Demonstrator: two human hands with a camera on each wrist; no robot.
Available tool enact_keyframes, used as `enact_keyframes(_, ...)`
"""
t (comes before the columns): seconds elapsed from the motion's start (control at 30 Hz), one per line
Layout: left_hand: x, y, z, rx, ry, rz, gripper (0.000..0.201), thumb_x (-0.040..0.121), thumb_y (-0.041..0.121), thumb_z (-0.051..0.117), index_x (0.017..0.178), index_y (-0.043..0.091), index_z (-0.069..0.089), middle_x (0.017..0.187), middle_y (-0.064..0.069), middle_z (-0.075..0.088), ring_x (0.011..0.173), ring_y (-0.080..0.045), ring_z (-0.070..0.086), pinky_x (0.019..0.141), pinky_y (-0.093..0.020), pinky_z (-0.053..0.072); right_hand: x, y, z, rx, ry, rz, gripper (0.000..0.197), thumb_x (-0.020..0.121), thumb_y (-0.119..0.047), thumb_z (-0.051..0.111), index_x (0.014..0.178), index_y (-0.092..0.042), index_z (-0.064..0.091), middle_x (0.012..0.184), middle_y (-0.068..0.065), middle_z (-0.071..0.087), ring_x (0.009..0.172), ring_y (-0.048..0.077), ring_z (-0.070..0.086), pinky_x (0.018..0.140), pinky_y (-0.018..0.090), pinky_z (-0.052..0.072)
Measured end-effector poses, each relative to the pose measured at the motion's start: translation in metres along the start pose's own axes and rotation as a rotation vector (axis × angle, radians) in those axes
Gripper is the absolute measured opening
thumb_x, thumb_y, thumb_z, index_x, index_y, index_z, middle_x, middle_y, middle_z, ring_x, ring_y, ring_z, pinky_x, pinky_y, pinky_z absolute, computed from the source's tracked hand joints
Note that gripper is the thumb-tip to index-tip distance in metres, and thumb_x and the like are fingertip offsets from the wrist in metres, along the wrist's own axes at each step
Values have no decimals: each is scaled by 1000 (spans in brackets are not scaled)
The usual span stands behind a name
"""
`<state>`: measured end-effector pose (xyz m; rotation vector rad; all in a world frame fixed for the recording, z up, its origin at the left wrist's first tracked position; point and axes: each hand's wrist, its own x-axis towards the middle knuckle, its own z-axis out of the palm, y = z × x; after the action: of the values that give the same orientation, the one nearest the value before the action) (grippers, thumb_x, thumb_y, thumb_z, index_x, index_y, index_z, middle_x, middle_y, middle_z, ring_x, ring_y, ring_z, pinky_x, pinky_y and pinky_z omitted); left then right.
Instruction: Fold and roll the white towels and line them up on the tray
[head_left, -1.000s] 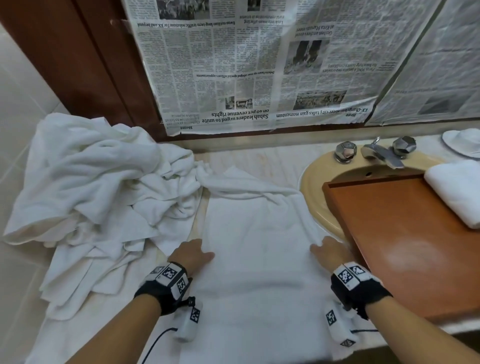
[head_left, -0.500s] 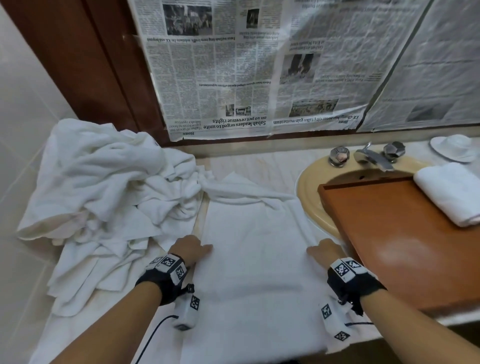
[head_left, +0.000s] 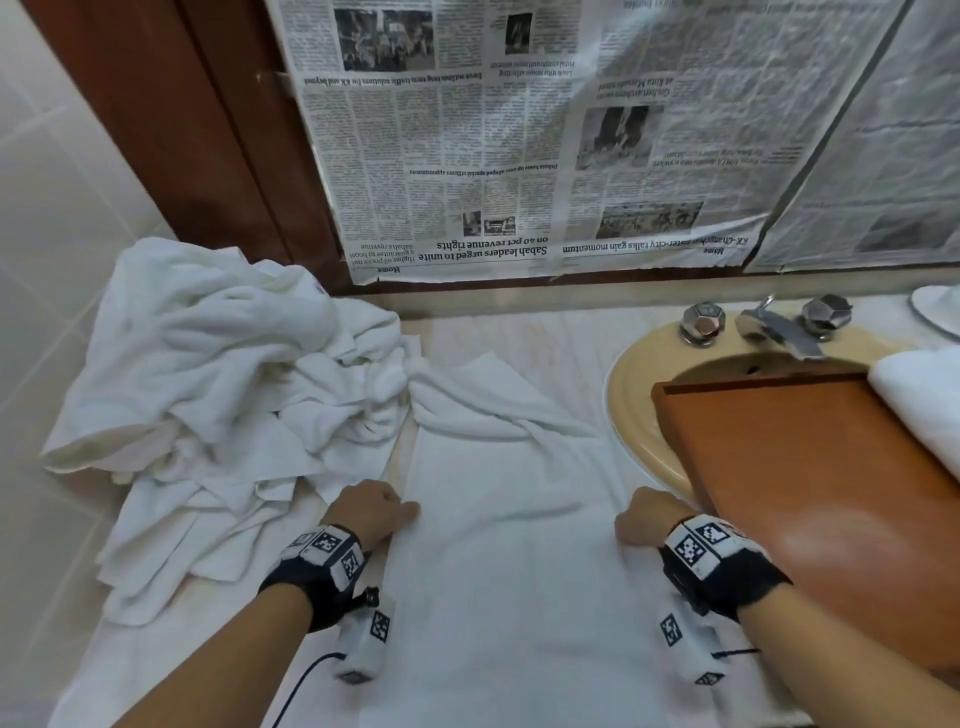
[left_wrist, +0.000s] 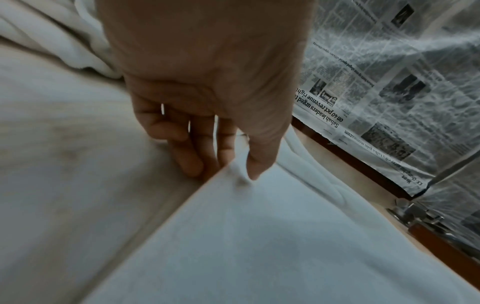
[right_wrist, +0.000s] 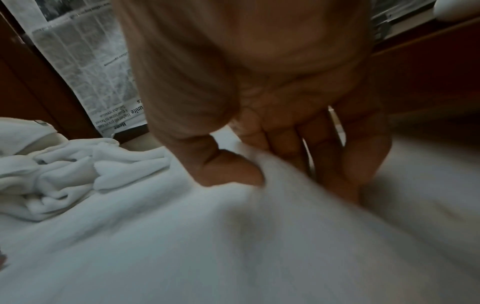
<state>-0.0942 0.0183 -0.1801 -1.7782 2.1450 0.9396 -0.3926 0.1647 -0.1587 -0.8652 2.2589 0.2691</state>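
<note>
Newspapered wall; heaped towels

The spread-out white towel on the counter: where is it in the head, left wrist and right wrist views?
Head: flat towel at lower centre, left hand and right hand on its side edges.
Left wrist: fills the lower right; thumb and fingers pinch its edge.
Right wrist: fills the bottom; thumb and fingers pinch a fold.
Shared landmark: the newspaper on the wall, seen in all three views.
</note>
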Motion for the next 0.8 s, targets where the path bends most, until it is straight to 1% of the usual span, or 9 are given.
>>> enact_keyframes(0.03, 1, 1, 1, -17, 31, 11, 31, 83, 46, 64, 71, 20, 52, 81, 2, 62, 81, -18, 60, 70, -26, 46, 1, -1, -3, 15, -4, -10, 12, 86, -20, 49, 90, -9, 51, 82, 1, 52, 83, 21, 58, 59, 23, 40)
enact_keyframes(0.1, 2, 0, 3, 6, 23, 38, 29, 83, 41, 65, 68, 22, 48, 75, 5, 57, 74, -15, 55, 62, -25, 39, 5, -6, -12, 121, 11, -15, 18, 87, -25, 54, 92, -7, 52, 83, 2, 54, 82, 22, 57, 61, 24, 40)
enact_keyframes(0.2, -2, -6, 1, 27, -117, 60, 35, 78, 28, 70, 60, 20, 42, 64, 5, 51, 62, -12, 48, 54, -21, 34, 13, -11, -20, 309, 47, -2, 26, 82, -24, 62, 96, -4, 53, 82, 7, 57, 79, 27, 60, 62, 25, 43)
enact_keyframes(0.33, -8, -12, -1, 45, -232, 27, 37, 75, 29, 74, 54, 19, 47, 62, 3, 56, 60, -11, 51, 59, -20, 38, 10, -7, -15, 205, -61, 23, 14, 75, -11, 61, 83, -7, 51, 76, 7, 55, 66, 22, 56, 52, 20, 38)
enact_keyframes(0.43, -4, -7, 5, -69, -55, 19, 34, 78, 36, 73, 59, 18, 52, 64, 3, 59, 60, -11, 53, 60, -21, 40, 11, -1, -3, 275, -109, 26, 19, 73, -11, 66, 86, -5, 52, 78, 11, 57, 63, 24, 55, 50, 22, 40)
enact_keyframes(0.5, 1, 2, 8, -177, 58, 17, 32, 79, 38, 73, 64, 17, 52, 68, 2, 59, 63, -14, 54, 63, -24, 41, 17, -2, 0, 410, -97, 20, 37, 73, -18, 71, 102, -1, 53, 93, 15, 60, 79, 30, 61, 59, 28, 46)
enact_keyframes(0.6, 4, 18, 13, -265, 142, 24, 41, 82, 35, 71, 61, 18, 40, 63, 1, 46, 61, -16, 45, 58, -27, 33, 28, -14, -5, 624, -32, 11, 62, 75, -29, 76, 122, 4, 51, 118, 20, 59, 105, 35, 59, 80, 37, 49)
enact_keyframes(0.67, 4, 24, 14, -285, 170, 20, 44, 84, 32, 69, 60, 18, 35, 61, 1, 40, 59, -15, 39, 55, -27, 28, 31, -24, -10, 716, -6, -2, 56, 80, -25, 73, 121, 6, 52, 118, 19, 59, 104, 34, 58, 82, 37, 48)
enact_keyframes(0.8, 1, 13, 10, -313, 124, -43, 43, 79, 21, 70, 57, 18, 33, 58, 1, 38, 57, -15, 38, 53, -26, 27, 33, -20, -16, 823, 21, 15, 14, 74, -3, 68, 83, 2, 58, 86, 18, 59, 86, 35, 61, 74, 37, 47)
